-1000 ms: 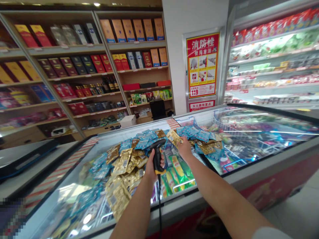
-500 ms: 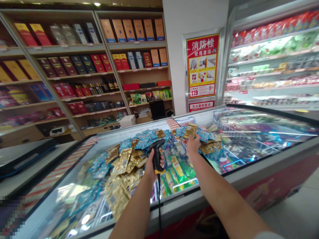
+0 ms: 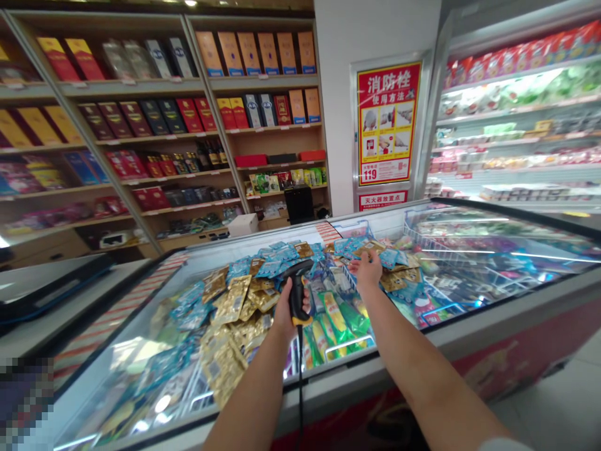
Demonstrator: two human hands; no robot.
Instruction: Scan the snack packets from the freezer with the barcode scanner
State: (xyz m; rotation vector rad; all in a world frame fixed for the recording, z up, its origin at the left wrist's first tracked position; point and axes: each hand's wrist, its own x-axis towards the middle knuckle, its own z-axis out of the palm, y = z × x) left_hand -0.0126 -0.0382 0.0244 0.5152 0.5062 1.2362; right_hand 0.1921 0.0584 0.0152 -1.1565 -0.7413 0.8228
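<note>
My left hand (image 3: 285,307) is wrapped round the grip of a black and yellow barcode scanner (image 3: 297,291). Its head points away over the packets, and a black cable hangs from its base. To the right, my right hand (image 3: 369,270) is open, fingers apart, just above the far packets. A gold packet (image 3: 370,248) lies by its fingertips, partly hidden behind them. Blue packets (image 3: 350,245) are around it. More gold packets (image 3: 235,299) and blue packets (image 3: 277,258) are heaped left of the scanner, on the glass top of a chest freezer (image 3: 328,369).
Green and yellow wrapped goods (image 3: 333,313) show through the freezer glass. A dark device (image 3: 56,285) rests on the counter at left. Behind are shelves of boxes (image 3: 263,88), a red poster (image 3: 389,125) and a lit display fridge (image 3: 521,138).
The gold packet that my right hand held upright now lies low on the pile, and the fingers have spread. My left hand keeps the scanner in much the same place. The view has shifted slightly.
</note>
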